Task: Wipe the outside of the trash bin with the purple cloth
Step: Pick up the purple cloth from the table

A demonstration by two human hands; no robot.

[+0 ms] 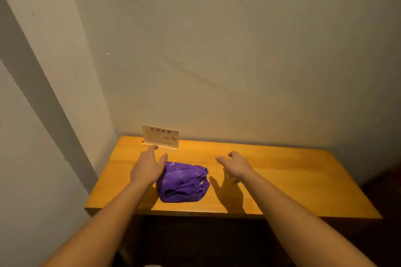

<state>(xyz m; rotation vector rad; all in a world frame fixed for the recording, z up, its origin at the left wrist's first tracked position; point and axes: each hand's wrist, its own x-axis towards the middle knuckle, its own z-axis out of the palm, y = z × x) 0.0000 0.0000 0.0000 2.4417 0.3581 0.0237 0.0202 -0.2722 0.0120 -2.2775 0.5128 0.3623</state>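
Head view shows the purple cloth [183, 182] bunched on the wooden table [293, 182], ready for pickup. Left hand [148, 168] hovers open against its edge; right hand [236, 166] hangs open, apart. No trash bin visible.

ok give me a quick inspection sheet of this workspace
surface: orange wooden table in a wall corner
job's things: crumpled purple cloth lying on table; trash bin not in view
clutter: small printed card sign standing at the table's back edge
hands: left hand open, beside the cloth's left edge; right hand open, apart from the cloth
cables: nothing seen
surroundings: plain grey walls
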